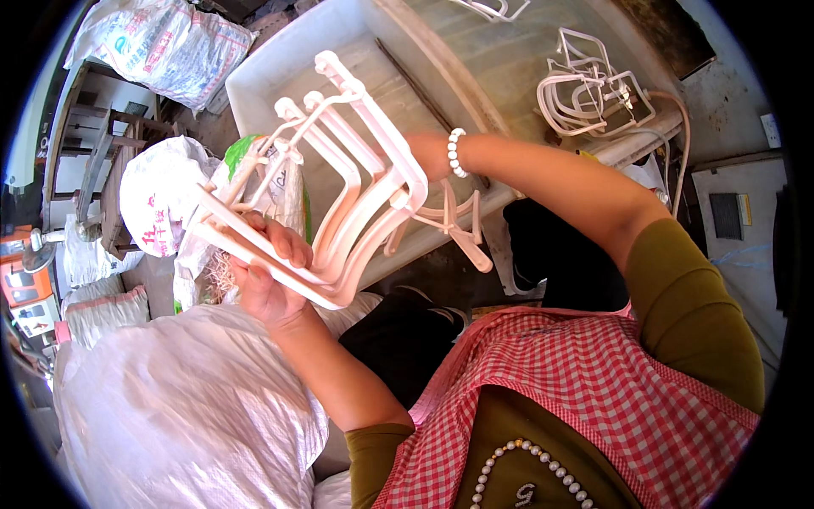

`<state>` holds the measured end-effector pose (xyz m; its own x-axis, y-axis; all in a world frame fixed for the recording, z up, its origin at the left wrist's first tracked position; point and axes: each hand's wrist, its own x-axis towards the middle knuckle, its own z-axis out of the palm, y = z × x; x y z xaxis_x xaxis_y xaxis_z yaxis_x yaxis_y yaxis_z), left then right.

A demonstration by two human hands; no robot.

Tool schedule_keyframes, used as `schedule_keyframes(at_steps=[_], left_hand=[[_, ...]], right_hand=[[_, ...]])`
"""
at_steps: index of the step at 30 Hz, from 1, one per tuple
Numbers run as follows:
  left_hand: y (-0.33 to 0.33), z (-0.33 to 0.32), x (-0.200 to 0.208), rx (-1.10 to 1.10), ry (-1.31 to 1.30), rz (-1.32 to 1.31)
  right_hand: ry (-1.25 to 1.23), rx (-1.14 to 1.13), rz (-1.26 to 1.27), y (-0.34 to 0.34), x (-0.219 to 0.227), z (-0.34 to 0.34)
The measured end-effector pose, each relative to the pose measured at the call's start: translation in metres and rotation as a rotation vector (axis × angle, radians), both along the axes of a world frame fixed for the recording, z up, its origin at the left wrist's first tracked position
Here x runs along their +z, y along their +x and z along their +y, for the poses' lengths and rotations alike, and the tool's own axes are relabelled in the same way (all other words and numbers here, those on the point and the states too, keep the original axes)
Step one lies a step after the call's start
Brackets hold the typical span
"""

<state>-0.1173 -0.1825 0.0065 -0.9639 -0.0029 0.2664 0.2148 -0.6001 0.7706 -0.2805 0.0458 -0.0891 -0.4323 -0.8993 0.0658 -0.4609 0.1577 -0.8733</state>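
Observation:
Bent, pale pink plastic frame pieces (360,191), clustered together with thin cross-bars and small stubs, are held up in front of my body. My left hand (275,267) is closed around the lower left bars, the thumb on the near side. My right hand (426,157), below a white bead bracelet, reaches behind the upper right bars; its fingers are hidden by the plastic. A smaller branched pink piece (449,222) juts out below my right wrist. Under the frame pieces, a plastic bag (292,199) shows thin pink scraps.
A large pale tub (331,34) stands ahead, with a dark rod (415,81) in it. More pink frames (589,93) lie on the surface at the far right, near a hose (681,144). White sacks (161,47) line the left; a big one (186,399) is close by my left arm.

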Motion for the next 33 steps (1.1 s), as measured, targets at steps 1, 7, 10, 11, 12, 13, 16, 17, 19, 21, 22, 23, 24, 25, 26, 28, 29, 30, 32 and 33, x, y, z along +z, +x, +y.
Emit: schedule_keyframes(at_steps=[1,7,10,11,12,13,16,17,19,21,22,23,24,25,26,28,29,30,32,33], left_hand=[[-0.003,0.003,0.001,-0.026,0.008,0.020],[-0.008,-0.005,0.001,0.193,0.035,-0.111],[-0.009,-0.009,-0.001,0.213,-0.079,-0.185],[-0.008,-0.003,0.000,0.256,-0.144,-0.202],[-0.012,-0.007,-0.004,0.299,-0.164,-0.242],[-0.016,-0.011,-0.009,0.341,-0.185,-0.284],[-0.032,-0.016,-0.018,0.372,-0.140,-0.357],[-0.035,-0.014,-0.017,0.402,-0.155,-0.365],[-0.030,-0.013,-0.019,0.464,-0.174,-0.383],[-0.028,-0.010,-0.018,0.462,-0.175,-0.376],[-0.028,-0.008,-0.018,0.446,-0.172,-0.368],[-0.029,-0.006,-0.017,0.406,-0.172,-0.346],[-0.029,-0.003,-0.016,0.367,-0.171,-0.323],[-0.029,0.000,-0.014,0.328,-0.171,-0.300],[-0.029,0.004,-0.012,0.273,-0.174,-0.261],[-0.031,0.015,-0.003,0.126,0.122,-0.390],[-0.033,0.021,0.004,0.087,0.511,-0.566],[-0.034,0.026,0.011,0.119,0.856,-0.732],[-0.035,0.020,-0.010,0.089,0.204,-0.549],[-0.036,0.024,-0.016,0.204,-0.347,-0.379]], right_hand=[[0.071,-0.001,0.041,-0.003,-0.014,0.000],[0.262,-0.220,0.429,-0.022,-0.016,0.009],[0.413,-0.368,0.713,-0.028,0.029,0.022],[0.397,-0.418,0.782,-0.029,0.034,0.022],[0.431,-0.449,0.857,-0.031,0.035,0.023],[0.463,-0.479,0.932,-0.035,0.036,0.024],[0.351,-0.573,0.783,-0.070,-0.002,0.044],[0.271,-0.596,0.668,-0.079,-0.015,0.050],[0.338,-0.568,0.050,-0.063,0.020,0.046],[0.297,-0.546,-0.425,-0.051,0.047,0.044],[0.279,-0.561,-0.471,-0.047,0.052,0.042],[0.261,-0.575,-0.517,-0.043,0.057,0.041],[0.242,-0.589,-0.562,-0.041,0.061,0.039],[0.178,-0.635,-0.615,-0.040,0.061,0.038],[0.128,-0.656,-0.675,-0.040,0.061,0.037],[0.031,-0.698,-0.791,-0.041,0.058,0.037],[0.011,-0.730,-0.827,-0.046,0.052,0.039],[-0.013,-0.762,-0.861,-0.050,0.051,0.041],[-0.111,-0.802,-0.837,-0.055,0.048,0.044],[-0.179,-0.807,-0.783,-0.051,0.055,0.040]])
